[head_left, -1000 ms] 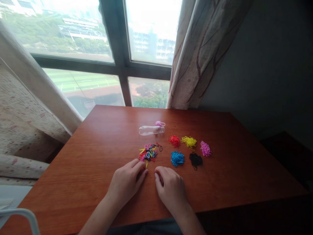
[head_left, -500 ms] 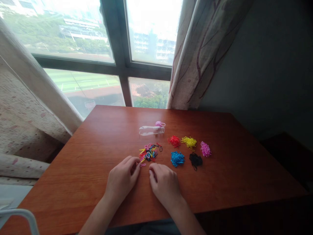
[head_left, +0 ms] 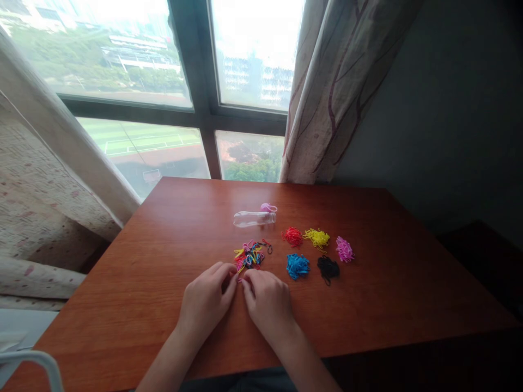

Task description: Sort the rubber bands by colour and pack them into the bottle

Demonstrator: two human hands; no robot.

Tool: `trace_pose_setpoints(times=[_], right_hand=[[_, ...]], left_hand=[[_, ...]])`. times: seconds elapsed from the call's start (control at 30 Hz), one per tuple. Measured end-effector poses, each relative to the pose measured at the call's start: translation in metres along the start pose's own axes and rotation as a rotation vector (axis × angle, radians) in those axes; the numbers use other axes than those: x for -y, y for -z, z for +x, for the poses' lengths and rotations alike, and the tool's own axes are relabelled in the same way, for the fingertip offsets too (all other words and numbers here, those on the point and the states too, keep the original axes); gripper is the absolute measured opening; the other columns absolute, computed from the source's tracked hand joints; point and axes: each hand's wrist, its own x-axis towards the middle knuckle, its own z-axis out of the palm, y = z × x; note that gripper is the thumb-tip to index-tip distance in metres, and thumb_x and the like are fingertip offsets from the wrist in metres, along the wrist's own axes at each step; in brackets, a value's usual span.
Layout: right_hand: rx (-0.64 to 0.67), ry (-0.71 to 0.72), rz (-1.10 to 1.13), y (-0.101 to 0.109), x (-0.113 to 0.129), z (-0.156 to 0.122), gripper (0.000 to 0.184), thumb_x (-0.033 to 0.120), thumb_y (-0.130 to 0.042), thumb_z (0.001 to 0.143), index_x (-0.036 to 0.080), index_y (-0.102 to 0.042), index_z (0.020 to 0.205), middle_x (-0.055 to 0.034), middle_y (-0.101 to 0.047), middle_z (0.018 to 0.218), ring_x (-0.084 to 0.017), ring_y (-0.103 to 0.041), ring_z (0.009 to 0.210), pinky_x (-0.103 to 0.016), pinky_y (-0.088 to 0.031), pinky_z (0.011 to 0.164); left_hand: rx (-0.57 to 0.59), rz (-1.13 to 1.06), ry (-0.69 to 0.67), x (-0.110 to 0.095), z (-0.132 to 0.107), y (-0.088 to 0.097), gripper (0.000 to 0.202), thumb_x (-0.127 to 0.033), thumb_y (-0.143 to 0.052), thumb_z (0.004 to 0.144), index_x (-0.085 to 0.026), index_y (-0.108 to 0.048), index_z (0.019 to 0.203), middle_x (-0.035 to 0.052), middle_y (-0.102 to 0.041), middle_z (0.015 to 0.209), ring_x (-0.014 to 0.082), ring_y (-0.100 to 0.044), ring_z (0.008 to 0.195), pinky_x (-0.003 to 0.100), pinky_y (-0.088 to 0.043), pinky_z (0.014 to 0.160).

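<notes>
My left hand [head_left: 208, 291] rests at the near edge of a mixed pile of small coloured loops [head_left: 250, 255], like rubber bands. Its thumb and fingers are pinched together; what they hold, if anything, is hidden. Close beside it on the right, my right hand [head_left: 269, 299] is closed, with its fingertips at a small pink loop [head_left: 240, 280] between the two hands. The mixed pile has pink, yellow, red, blue and black pieces. Sorted piles lie to the right: red [head_left: 293, 236], yellow [head_left: 317, 237], blue [head_left: 297, 266], black [head_left: 328, 268] and pink [head_left: 345, 249].
Behind the piles, a clear bottle [head_left: 254, 219] lies on its side, with a pink cap with a loop [head_left: 268, 208] next to its neck. The wooden table [head_left: 134, 283] meets a window at the back, flanked by curtains [head_left: 327, 98]. A white curved bar [head_left: 36, 356] stands at lower left.
My right hand has moved left and slightly up, so its fingertips now reach the pink loop by my left hand. The left hand has barely moved.
</notes>
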Motion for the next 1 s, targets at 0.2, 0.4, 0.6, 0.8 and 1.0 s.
trace_pose_setpoints(times=[0.2,0.4,0.6,0.8,1.0], right_hand=[[-0.033,-0.056,0.018,0.009,-0.010,-0.020,0.012,0.017,-0.057,0.091,0.023,-0.058,0.081,0.0016,-0.067,0.074,-0.016,-0.062,0.070,-0.026,-0.034,0.063],[-0.071,-0.070,0.045,0.016,-0.022,-0.035,0.015,0.017,-0.054,0.091,0.022,-0.059,0.078,0.0012,-0.065,0.069,-0.015,-0.061,0.064,-0.024,-0.033,0.059],[-0.217,-0.139,0.228,0.043,-0.051,-0.046,0.022,0.031,-0.050,0.095,0.021,-0.067,0.084,-0.0011,-0.066,0.068,-0.014,-0.060,0.058,-0.022,-0.042,0.057],[-0.480,-0.345,0.010,0.095,-0.128,-0.033,0.029,0.046,-0.059,0.086,0.020,-0.070,0.082,-0.0007,-0.063,0.060,-0.015,-0.056,0.052,-0.024,-0.042,0.053],[-0.544,-0.517,-0.042,0.116,-0.197,-0.019,0.041,0.055,-0.058,0.081,0.017,-0.072,0.085,-0.0047,-0.066,0.065,-0.018,-0.059,0.058,-0.027,-0.043,0.056]], left_hand=[[0.018,-0.001,0.002,-0.002,0.000,0.001,0.014,-0.031,-0.050,0.092,-0.025,-0.063,0.093,0.0000,-0.071,0.091,0.0179,-0.066,0.081,0.026,-0.044,0.066],[0.033,0.004,-0.030,-0.003,-0.002,0.002,0.014,-0.031,-0.050,0.092,-0.025,-0.062,0.090,-0.0001,-0.068,0.084,0.0170,-0.064,0.077,0.025,-0.042,0.064],[0.027,0.004,-0.033,-0.002,-0.002,0.001,0.015,-0.032,-0.049,0.093,-0.025,-0.062,0.090,-0.0007,-0.067,0.083,0.0159,-0.062,0.073,0.025,-0.039,0.061],[0.045,0.021,-0.008,-0.002,-0.001,0.001,0.014,-0.032,-0.050,0.092,-0.025,-0.062,0.091,-0.0007,-0.066,0.083,0.0167,-0.062,0.074,0.025,-0.037,0.061],[0.057,0.012,-0.006,-0.003,-0.001,0.002,0.015,-0.032,-0.049,0.093,-0.025,-0.062,0.090,-0.0008,-0.065,0.083,0.0162,-0.061,0.074,0.025,-0.037,0.062]])
